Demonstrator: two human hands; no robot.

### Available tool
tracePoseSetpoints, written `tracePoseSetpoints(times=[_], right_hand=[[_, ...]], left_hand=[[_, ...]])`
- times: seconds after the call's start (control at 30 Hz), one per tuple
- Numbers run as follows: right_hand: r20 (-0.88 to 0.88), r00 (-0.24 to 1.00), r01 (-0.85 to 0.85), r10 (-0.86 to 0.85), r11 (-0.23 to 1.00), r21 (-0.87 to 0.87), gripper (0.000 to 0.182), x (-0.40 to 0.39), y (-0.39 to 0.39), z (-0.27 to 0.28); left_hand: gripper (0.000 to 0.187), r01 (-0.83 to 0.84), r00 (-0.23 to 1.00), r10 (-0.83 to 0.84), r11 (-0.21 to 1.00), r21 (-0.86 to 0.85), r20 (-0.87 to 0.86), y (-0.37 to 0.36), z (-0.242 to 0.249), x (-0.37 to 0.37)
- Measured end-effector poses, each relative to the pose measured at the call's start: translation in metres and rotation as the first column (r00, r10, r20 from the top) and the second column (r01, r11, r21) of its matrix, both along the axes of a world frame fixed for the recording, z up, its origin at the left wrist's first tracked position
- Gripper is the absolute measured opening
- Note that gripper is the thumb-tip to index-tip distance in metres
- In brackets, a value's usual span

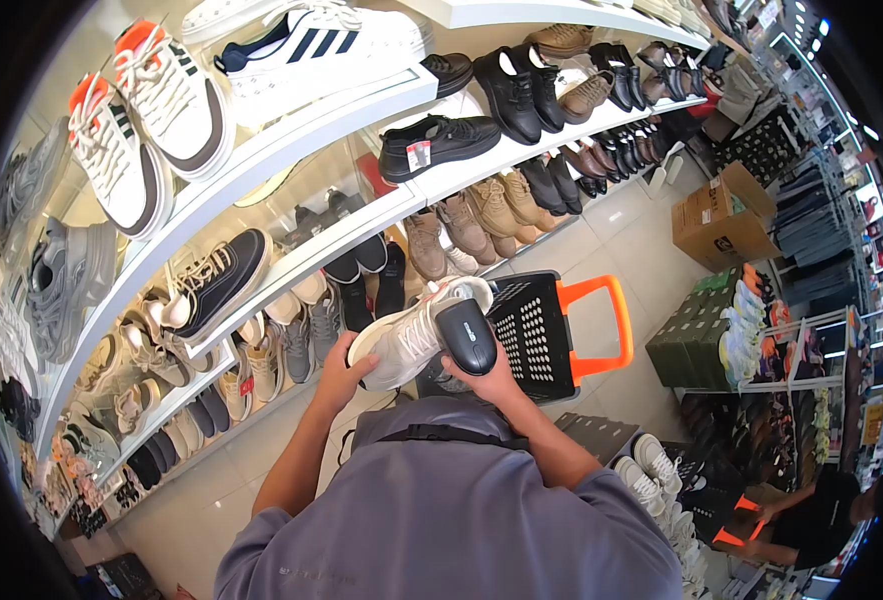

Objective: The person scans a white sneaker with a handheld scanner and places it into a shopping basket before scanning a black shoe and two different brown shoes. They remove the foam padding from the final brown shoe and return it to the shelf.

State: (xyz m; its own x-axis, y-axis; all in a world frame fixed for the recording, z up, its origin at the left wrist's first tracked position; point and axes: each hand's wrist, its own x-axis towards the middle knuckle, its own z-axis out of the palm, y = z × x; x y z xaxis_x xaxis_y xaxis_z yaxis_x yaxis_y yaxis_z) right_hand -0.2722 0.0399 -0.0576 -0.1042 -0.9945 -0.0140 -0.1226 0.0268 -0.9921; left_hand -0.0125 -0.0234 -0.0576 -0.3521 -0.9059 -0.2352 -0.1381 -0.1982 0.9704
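A white lace-up sneaker [401,346] is held in front of my chest, its toe toward the left. My left hand [343,372] is wrapped round the toe end. My right hand [486,378] grips a black oval device [465,338] with small white lettering, held against the heel end of the sneaker. The fingers of my right hand are partly hidden behind the device. Just beyond the shoe stands a black basket [533,345] with an orange handle [611,325].
Curved white shelves [331,240] with several shoes run across the left and top. At the right are a cardboard box [716,225], dark green boxes [696,335] and shoe racks. Another person [821,515] is at the lower right beside an orange-handled basket.
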Motion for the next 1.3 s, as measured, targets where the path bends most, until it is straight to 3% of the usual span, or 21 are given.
tracePoseSetpoints(times=[0.03, 0.1, 0.17, 0.23, 0.3, 0.47, 0.53, 0.77, 0.83, 0.97, 1.03, 1.17, 1.23, 1.3], right_hand=[[0.022, 1.0, 0.01, -0.012, 0.997, 0.07, 0.07, -0.002, 0.002, 0.003], [0.015, 0.999, 0.031, -0.032, 0.998, 0.053, 0.068, -0.003, 0.006, 0.008], [-0.08, 0.99, 0.106, -0.112, 0.991, -0.084, 0.066, 0.0, 0.011, 0.009], [-0.041, 0.983, 0.175, -0.179, 0.98, -0.096, 0.06, 0.003, 0.016, 0.012], [-0.274, 0.948, 0.103, -0.162, 0.971, -0.218, 0.062, 0.004, 0.018, 0.007], [-0.229, 0.949, 0.174, -0.216, 0.966, -0.189, 0.055, 0.01, 0.029, 0.015], [-0.393, 0.901, 0.07, -0.181, 0.957, -0.28, 0.045, 0.007, 0.028, 0.012], [-0.429, 0.894, 0.005, -0.127, 0.962, -0.274, 0.051, 0.004, 0.016, 0.003], [-0.424, 0.898, 0.013, -0.117, 0.97, -0.241, 0.042, 0.004, 0.01, 0.005], [-0.445, 0.889, 0.035, -0.11, 0.985, -0.172, 0.047, -0.003, 0.007, 0.028], [-0.491, 0.87, -0.033, -0.032, 0.992, -0.122, 0.051, -0.014, 0.006, 0.031], [-0.466, 0.883, -0.173, 0.048, 0.958, -0.229, 0.056, -0.054, 0.0, 0.017], [-0.199, 0.976, -0.119, 0.086, 0.979, -0.163, 0.059, -0.071, 0.0, 0.021], [-0.123, 0.99, -0.084, 0.07, 0.991, -0.107, 0.06, -0.083, 0.002, 0.026]], left_hand=[[0.036, 0.002, 1.0, -0.001, 1.0, -0.01, 0.01, 0.0, 0.002, -0.003], [0.037, 0.036, 0.999, -0.035, 0.999, -0.026, 0.036, 0.001, 0.006, -0.007], [0.038, 0.032, 0.999, -0.032, 0.999, -0.001, 0.043, 0.002, -0.001, -0.007], [0.038, 0.067, 0.997, -0.067, 0.998, 0.002, 0.047, 0.002, -0.007, -0.007], [0.036, 0.077, 0.997, -0.077, 0.995, 0.063, -0.005, 0.003, -0.011, -0.008], [0.035, 0.102, 0.994, -0.1, 0.992, 0.077, -0.036, 0.007, -0.015, -0.01], [0.035, 0.093, 0.995, -0.089, 0.991, 0.093, -0.046, 0.01, -0.014, -0.009], [0.038, -0.005, 0.997, 0.016, 0.988, 0.156, -0.069, 0.022, -0.02, -0.01], [0.038, -0.038, 0.996, 0.052, 0.983, 0.177, -0.073, 0.026, -0.028, -0.01], [0.04, -0.103, 0.956, 0.182, 0.941, 0.323, -0.228, 0.033, -0.031, -0.025], [0.041, -0.103, 0.934, 0.223, 0.916, 0.389, -0.28, 0.034, -0.033, -0.035], [0.044, -0.073, 0.929, 0.219, 0.9, 0.429, -0.3, 0.035, -0.039, -0.053], [0.045, -0.069, 0.943, 0.202, 0.896, 0.438, -0.264, 0.034, -0.033, -0.064], [0.047, -0.038, 0.95, 0.18, 0.877, 0.478, -0.256, 0.032, -0.03, -0.074]])
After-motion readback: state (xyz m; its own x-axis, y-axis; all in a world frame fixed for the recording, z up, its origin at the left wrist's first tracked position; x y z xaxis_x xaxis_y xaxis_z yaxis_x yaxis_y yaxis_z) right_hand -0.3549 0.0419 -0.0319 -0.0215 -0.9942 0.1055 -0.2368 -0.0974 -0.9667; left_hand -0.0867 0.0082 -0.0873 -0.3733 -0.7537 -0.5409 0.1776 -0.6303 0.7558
